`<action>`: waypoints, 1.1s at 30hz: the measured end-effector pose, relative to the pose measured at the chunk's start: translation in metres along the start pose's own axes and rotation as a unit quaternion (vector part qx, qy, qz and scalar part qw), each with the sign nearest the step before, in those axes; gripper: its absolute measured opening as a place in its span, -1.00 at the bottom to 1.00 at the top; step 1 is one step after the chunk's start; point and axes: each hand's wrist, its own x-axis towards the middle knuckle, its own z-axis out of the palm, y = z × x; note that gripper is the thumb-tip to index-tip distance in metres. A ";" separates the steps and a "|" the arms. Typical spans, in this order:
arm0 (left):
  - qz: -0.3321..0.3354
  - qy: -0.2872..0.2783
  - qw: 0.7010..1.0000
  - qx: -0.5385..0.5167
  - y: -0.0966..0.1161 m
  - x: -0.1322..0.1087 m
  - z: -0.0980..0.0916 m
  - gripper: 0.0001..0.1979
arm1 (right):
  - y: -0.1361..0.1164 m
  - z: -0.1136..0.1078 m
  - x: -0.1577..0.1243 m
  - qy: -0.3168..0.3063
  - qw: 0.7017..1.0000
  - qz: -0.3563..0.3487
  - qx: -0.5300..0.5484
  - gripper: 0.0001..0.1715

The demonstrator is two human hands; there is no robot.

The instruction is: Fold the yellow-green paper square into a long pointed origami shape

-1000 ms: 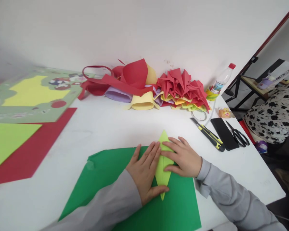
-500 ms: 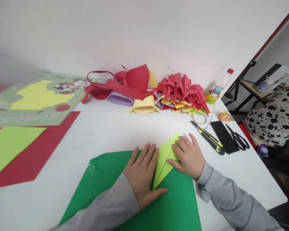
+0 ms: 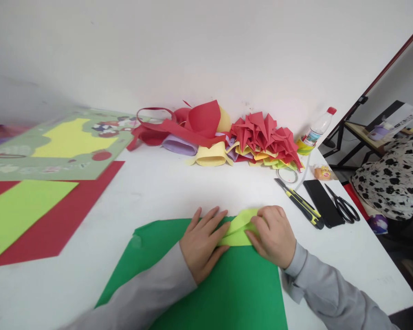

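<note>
A folded yellow-green paper (image 3: 239, 236) lies across the green sheet (image 3: 220, 288), a flap lifted along its upper side. My right hand (image 3: 273, 236) has its fingers curled, pinching the right part of that paper between thumb and fingers. On the left, my left hand (image 3: 204, 243) rests flat on the green sheet with fingers spread. Its index finger and thumb lie on either side of the paper's left end, touching it. The right tip of the folded paper is hidden by my right hand.
Red folded-paper spikes (image 3: 261, 133) and rolled coloured paper (image 3: 211, 156) stand along the wall. To the right lie a utility knife (image 3: 301, 204), a black phone-like slab (image 3: 323, 204), scissors (image 3: 344, 206), a tape roll (image 3: 286, 175) and a bottle (image 3: 315, 130). Red sheets (image 3: 69, 220) are left.
The folded paper has turned from upright-slanting to nearly level, and a flap is now raised. My right hand's fingers have curled in on it; my left thumb has moved up to its left end.
</note>
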 end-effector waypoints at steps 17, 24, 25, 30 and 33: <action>0.035 0.143 0.988 0.048 0.016 0.005 -0.006 -0.60 | 0.004 0.013 -0.002 0.016 0.995 -0.084 0.052 -0.83; -0.012 0.110 0.990 0.085 0.061 -0.008 -0.006 -0.64 | -0.003 0.014 -0.002 0.015 0.998 -0.062 0.024 -0.84; -0.029 0.113 0.989 0.090 0.064 -0.010 -0.002 -0.61 | -0.003 0.015 -0.002 0.016 0.998 -0.062 0.020 -0.84; -0.093 0.155 0.980 0.089 0.068 -0.018 0.019 -0.53 | -0.005 0.014 0.002 -0.005 0.997 -0.070 -0.010 -0.77; -0.090 0.154 0.980 0.090 0.067 -0.020 0.022 -0.54 | -0.007 0.013 0.005 -0.027 0.996 -0.086 -0.028 -0.74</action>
